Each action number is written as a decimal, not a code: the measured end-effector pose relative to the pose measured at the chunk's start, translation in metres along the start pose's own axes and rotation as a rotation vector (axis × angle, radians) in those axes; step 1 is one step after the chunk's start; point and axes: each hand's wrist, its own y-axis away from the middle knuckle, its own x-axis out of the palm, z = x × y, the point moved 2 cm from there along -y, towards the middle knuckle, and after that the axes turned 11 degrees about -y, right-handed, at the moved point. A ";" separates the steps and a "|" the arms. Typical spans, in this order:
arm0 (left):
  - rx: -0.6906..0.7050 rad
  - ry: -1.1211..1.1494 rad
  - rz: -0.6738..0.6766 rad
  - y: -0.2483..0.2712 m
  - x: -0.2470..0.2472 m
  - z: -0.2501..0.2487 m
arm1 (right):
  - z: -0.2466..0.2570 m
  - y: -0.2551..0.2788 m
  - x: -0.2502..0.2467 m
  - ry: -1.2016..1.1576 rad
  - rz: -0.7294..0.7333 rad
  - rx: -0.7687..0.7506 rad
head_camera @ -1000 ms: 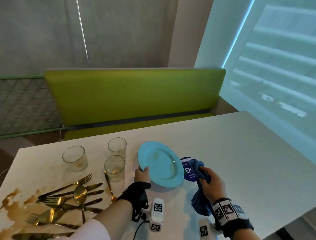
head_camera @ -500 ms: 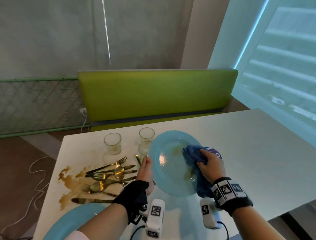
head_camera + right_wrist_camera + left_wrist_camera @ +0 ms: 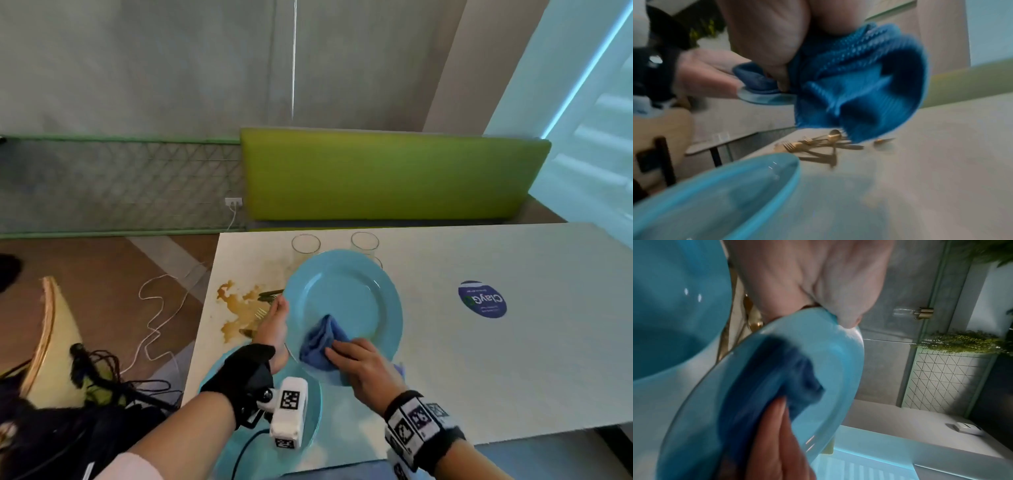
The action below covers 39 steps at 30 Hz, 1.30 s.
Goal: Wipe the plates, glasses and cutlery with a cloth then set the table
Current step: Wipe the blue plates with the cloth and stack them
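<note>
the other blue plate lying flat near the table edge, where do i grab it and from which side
Probably at the near rim of the second plate, coming in from the table's front edge. It lies flat under the lifted plate, so only its raised rim offers a grip. The cutlery and brown spill crowd its far left side.

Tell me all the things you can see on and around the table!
held plate: one, light blue, tilted above the table, gripped at its left rim
second plate: one, light blue, flat on the table's near edge
cloth: one, dark blue, bunched against the held plate's face
glasses: two clearly seen, clear, behind the held plate
cutlery: several pieces, gold, piled left of the held plate
spill: one, brown, on the table's left part
sticker: one, dark blue, round, on the table's right part
table: one, white
bench: one, green, behind the table
left hand: holds the plate's rim
right hand: presses the cloth on the plate
</note>
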 end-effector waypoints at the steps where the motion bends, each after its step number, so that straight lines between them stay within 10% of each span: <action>1: 0.005 -0.008 0.009 0.003 -0.006 0.000 | -0.004 0.005 -0.007 0.027 -0.001 -0.012; 12: -0.056 0.001 0.216 0.025 -0.005 0.008 | 0.006 -0.048 -0.011 0.098 -0.278 0.119; 16: -0.100 0.054 0.139 0.022 -0.013 0.003 | 0.044 -0.030 0.020 -0.043 -0.115 -0.109; 23: -0.042 -0.013 0.149 0.023 -0.031 -0.003 | -0.021 0.013 -0.017 0.095 0.202 -0.031; 30: -0.085 -0.084 0.269 0.029 -0.016 0.004 | -0.021 -0.055 -0.039 0.236 -0.183 -0.011; 39: 0.057 -0.063 0.203 0.026 -0.024 -0.013 | -0.031 -0.034 -0.037 0.346 -0.109 0.187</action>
